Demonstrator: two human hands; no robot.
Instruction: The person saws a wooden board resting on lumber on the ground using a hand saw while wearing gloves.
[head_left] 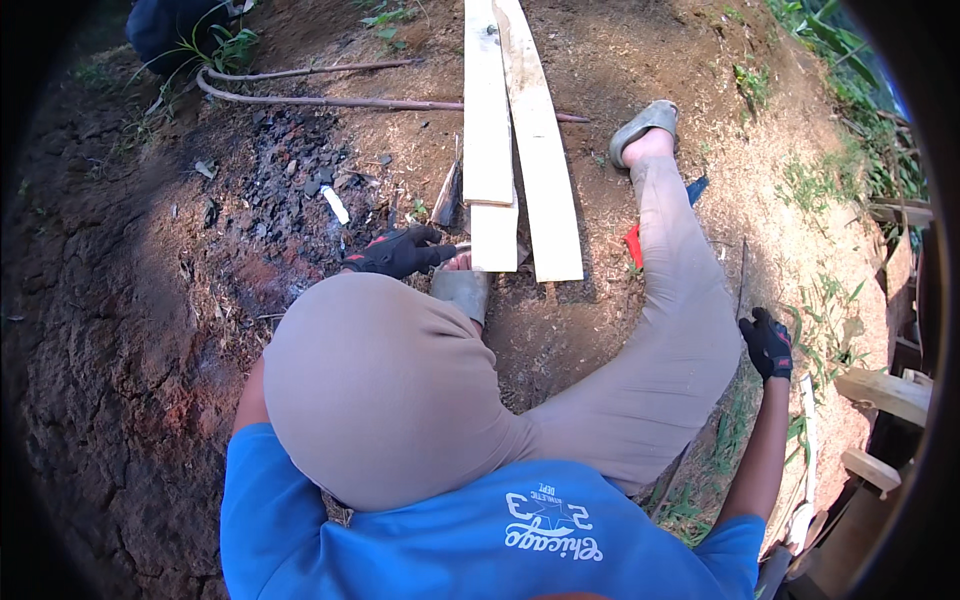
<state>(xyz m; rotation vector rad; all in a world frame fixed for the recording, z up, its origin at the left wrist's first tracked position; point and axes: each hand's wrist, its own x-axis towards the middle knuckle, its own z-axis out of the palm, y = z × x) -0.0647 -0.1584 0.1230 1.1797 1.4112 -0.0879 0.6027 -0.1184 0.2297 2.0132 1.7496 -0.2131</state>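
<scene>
Pointing toward the near end of the pale boards [490, 120] over the dirt [560, 335], the gloved left hand [398, 253] shows too little to tell its grip. The right hand [767, 345] curls beside the right knee [718, 350], contents unclear.

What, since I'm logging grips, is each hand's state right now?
Left hand: beside the pale boards; its grip cannot be told.
Right hand: curled; whether it holds anything cannot be told.

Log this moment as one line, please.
left hand: gloved, beside pale wooden boards | right hand: gloved, beside right knee, grip unclear | charred pieces: left of boards
</scene>
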